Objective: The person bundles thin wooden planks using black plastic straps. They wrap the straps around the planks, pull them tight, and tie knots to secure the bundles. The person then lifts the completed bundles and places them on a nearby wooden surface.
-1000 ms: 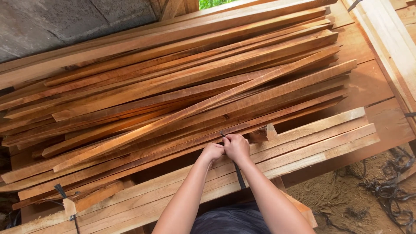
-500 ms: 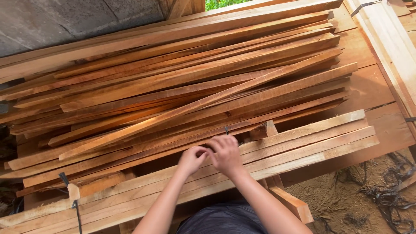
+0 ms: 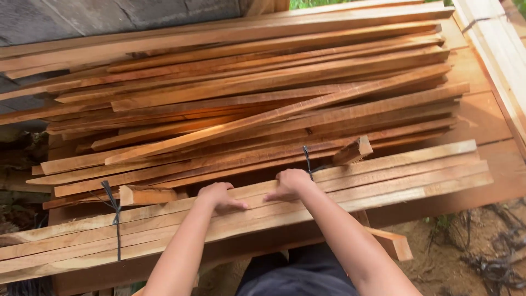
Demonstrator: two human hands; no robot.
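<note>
Pressing our two hands, left hand and right hand, fingers curled, ungripping, onto one strapped bundle of pale slats bound by two black straps.

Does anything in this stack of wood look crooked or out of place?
Yes. One long reddish slat lies diagonally across the loose pile, while the others run roughly parallel. A short offcut block sits tilted beside the right hand. The pale strapped bundle looks tidy.
</note>
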